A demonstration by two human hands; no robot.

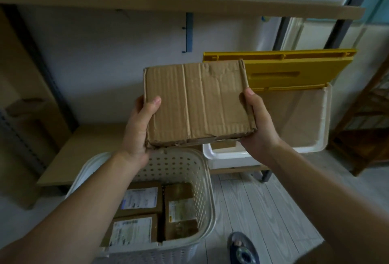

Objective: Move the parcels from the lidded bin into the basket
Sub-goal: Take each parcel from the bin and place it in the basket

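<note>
A worn brown cardboard parcel (197, 103) is held up in the air between both hands, above the gap between bin and basket. My left hand (140, 127) grips its left edge, thumb on top. My right hand (257, 124) grips its right edge. Behind it on the low shelf stands the white bin (320, 120) with its yellow lid (294, 70) swung up against the wall. Below, on the floor, the cream perforated basket (200, 181) holds three labelled brown parcels (139, 200), lying flat side by side.
A low wooden shelf board (84, 150) runs left of the bin, with a higher shelf board (168, 4) overhead. A dark wooden rack (366, 127) stands at the right. My slippered foot (242, 249) is on the pale plank floor beside the basket.
</note>
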